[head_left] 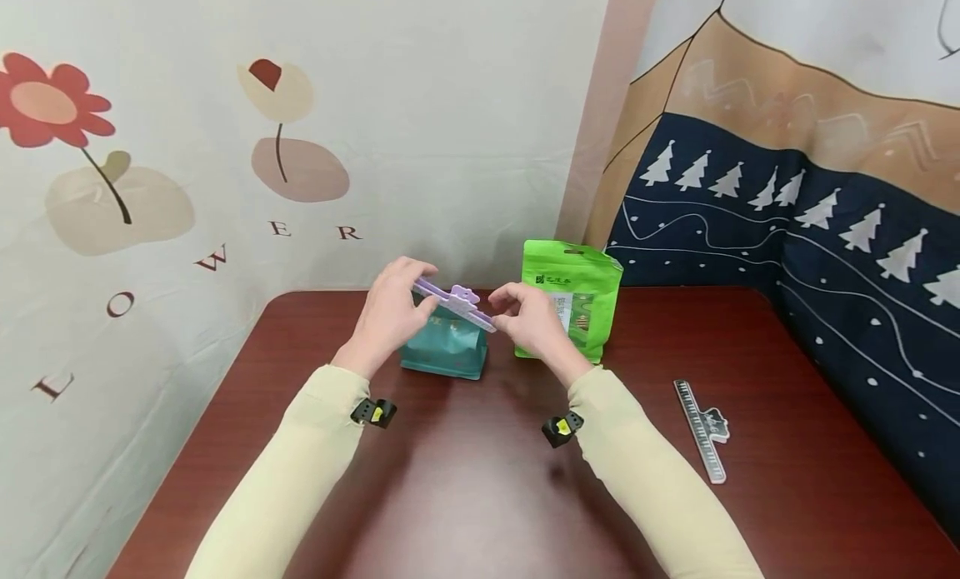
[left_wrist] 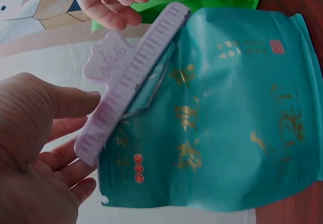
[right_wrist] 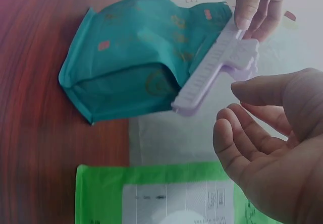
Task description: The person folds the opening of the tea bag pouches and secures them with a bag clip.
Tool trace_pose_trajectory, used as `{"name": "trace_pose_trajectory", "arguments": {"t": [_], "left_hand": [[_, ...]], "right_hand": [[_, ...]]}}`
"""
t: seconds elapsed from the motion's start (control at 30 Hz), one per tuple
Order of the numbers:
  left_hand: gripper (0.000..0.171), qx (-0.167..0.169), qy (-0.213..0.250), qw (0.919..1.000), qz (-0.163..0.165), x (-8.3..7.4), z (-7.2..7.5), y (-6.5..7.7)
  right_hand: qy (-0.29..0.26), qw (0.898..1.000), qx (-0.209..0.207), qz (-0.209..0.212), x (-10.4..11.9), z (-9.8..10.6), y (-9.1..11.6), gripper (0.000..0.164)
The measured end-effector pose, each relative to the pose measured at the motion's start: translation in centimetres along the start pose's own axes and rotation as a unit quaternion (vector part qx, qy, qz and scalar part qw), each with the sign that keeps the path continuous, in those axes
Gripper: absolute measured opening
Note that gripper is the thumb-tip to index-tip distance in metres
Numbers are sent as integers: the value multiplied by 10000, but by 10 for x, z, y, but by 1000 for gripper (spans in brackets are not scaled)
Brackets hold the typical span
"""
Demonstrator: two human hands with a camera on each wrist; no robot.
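A lilac sealing clip (head_left: 459,304) with a piano-key pattern sits slantwise across the top of a teal pouch (head_left: 447,350) with gold lettering. At the clip's left end my left hand (head_left: 386,312) pinches it, thumb on the near side and fingers behind. My right hand (head_left: 534,316) is beside the clip's other end. In the right wrist view, a gap shows between the right hand (right_wrist: 275,133) and the clip (right_wrist: 212,70), and its loosely bent fingers hold nothing. The pouch (left_wrist: 237,108) bulges and creases under the clip in the wrist views.
A bright green pouch (head_left: 573,258) stands upright just behind my right hand. A clear clip (head_left: 701,433) with a piano-key pattern lies on the right of the dark red table (head_left: 465,496). Printed cloth hangs (head_left: 465,129) behind the table and along its right side.
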State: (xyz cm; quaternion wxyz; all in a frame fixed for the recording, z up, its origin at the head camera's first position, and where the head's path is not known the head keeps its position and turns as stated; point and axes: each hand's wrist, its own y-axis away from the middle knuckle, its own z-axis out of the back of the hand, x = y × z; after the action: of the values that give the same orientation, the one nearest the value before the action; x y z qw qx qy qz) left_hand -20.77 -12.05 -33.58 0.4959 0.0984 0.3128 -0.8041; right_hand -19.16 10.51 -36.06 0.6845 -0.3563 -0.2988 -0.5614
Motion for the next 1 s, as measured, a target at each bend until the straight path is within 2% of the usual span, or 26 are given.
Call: {"name": "trace_pose_trajectory", "arguments": {"t": [0.17, 0.33, 0.47, 0.67, 1.0], "left_hand": [[35, -141, -8, 9995, -281, -10, -4, -2], [34, -195, 95, 9991, -376, -23, -11, -4], [35, -194, 239, 9985, -443, -34, -18, -5], [34, -289, 234, 9973, -639, -47, -28, -7], [33, -159, 233, 9970, -726, -63, -40, -14]], "right_hand": [[157, 9998, 125, -43, -8, 11, 5, 24], [378, 9991, 187, -43, -17, 23, 12, 22], [502, 9984, 219, 173, -25, 35, 17, 21], [393, 9981, 313, 360, -35, 53, 23, 22], [682, 9962, 136, 528, -46, 77, 36, 20]]}}
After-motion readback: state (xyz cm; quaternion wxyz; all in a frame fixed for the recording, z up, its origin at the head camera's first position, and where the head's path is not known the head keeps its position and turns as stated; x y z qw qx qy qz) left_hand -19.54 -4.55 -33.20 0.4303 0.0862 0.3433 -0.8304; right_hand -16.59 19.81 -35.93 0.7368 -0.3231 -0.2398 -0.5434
